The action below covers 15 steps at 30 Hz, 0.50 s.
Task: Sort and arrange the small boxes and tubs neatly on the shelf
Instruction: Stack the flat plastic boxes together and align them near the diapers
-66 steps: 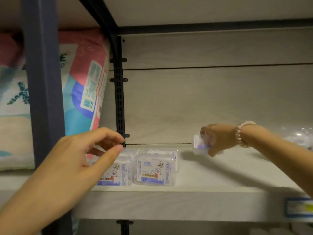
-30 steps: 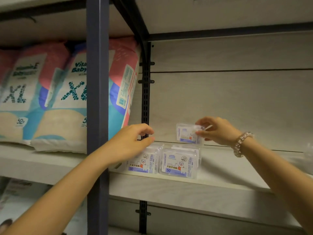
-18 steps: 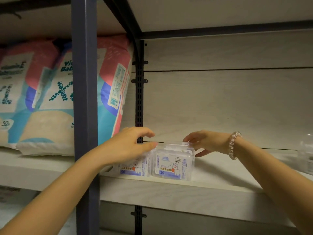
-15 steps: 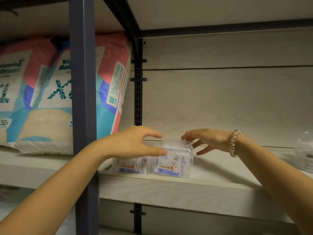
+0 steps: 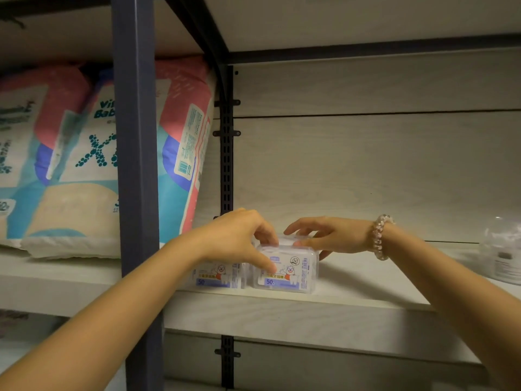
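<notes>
Two clear small boxes with blue "50" labels stand side by side near the front of the pale shelf (image 5: 282, 314). My left hand (image 5: 236, 238) partly hides the left box (image 5: 218, 276). More clear boxes lie on and behind the right box (image 5: 291, 273). My left hand grips the right stack, thumb on its front face and fingers curled over its top. My right hand (image 5: 329, 235), a bead bracelet on its wrist, rests on the top of the same stack with thumb and loose fingers.
A clear round tub (image 5: 503, 255) stands at the shelf's far right. Large diaper packs (image 5: 84, 153) fill the bay to the left, behind a dark upright post (image 5: 135, 165). A black slotted rail (image 5: 226, 165) runs up the back panel.
My right hand carried a clear box from the right, set it on the right stack and let go. My left hand moved from the left box to grip the right stack.
</notes>
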Tool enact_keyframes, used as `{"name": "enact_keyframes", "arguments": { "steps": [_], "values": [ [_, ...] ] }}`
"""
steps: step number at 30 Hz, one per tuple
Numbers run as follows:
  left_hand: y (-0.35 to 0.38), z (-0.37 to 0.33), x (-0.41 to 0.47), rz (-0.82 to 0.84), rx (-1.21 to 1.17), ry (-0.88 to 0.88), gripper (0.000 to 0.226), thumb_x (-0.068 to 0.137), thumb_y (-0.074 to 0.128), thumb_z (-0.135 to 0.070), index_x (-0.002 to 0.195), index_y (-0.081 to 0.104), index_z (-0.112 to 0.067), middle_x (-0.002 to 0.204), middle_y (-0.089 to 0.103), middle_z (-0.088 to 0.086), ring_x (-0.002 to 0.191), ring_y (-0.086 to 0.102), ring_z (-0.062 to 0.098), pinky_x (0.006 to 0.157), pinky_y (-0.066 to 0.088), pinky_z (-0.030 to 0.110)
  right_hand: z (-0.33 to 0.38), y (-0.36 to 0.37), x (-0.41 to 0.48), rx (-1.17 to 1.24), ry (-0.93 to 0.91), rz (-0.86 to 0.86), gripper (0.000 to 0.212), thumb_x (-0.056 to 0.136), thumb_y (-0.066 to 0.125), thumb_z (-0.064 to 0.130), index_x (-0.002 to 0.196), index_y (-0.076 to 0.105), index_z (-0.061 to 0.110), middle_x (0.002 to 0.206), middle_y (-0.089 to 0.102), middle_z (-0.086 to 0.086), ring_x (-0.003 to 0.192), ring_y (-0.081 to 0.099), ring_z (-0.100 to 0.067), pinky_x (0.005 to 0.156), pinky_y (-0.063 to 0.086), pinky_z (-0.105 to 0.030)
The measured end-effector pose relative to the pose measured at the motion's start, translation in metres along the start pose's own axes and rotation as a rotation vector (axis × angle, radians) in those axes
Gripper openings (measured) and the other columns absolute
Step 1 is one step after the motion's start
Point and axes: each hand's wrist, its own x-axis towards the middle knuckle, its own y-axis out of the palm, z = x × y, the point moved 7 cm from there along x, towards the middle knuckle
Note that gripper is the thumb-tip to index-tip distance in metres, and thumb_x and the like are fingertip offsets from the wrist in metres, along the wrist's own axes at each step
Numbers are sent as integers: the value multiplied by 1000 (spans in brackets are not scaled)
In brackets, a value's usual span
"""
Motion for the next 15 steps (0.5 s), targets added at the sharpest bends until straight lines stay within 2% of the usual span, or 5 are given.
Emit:
{"name": "enact_keyframes", "arguments": {
  "steps": [5, 7, 9, 11, 15],
  "values": [
    [0, -10, 5, -62, 34, 31, 43, 69, 77, -40, 107, 66, -26, 103, 60, -13, 100, 48, 5, 89, 41, 24, -8, -4, -11, 25, 21, 56, 36, 93, 37, 40, 128, 45, 33, 132, 50, 2, 120, 50, -17, 101, 43, -36],
    [1, -12, 6, -69, 60, 43, 42, 68, 76, -41, 106, 64, -26, 102, 54, -12, 102, 47, 7, 92, 41, 27, -7, -3, -14, 77, 57, 57, 50, 88, 31, 56, 132, 42, 33, 136, 46, 7, 123, 47, -15, 105, 39, -36],
    [1, -12, 8, -62, 65, 42, 44, 68, 76, -42, 106, 61, -26, 108, 52, -9, 108, 46, 10, 95, 40, 30, -3, -1, -17, 41, 56, 84, 69, 76, 40, 70, 134, 37, 35, 139, 42, 11, 125, 43, -12, 106, 37, -36],
    [0, -12, 10, -37, 86, 30, 54, 68, 76, -43, 113, 54, -24, 117, 52, -8, 113, 46, 12, 98, 39, 31, 1, 3, -19, -107, 45, 92, 82, 66, 54, 69, 137, 29, 36, 142, 36, 11, 126, 39, -11, 108, 34, -38],
    [1, -8, 14, 123, 170, -41, 78, 72, 71, -47, 138, 38, -23, 139, 45, -7, 127, 41, 14, 106, 34, 31, 11, 8, -13, -264, 1, -59, 78, 71, 66, 52, 136, 29, 31, 136, 40, 6, 114, 45, -12, 101, 41, -34]
  ]
}}
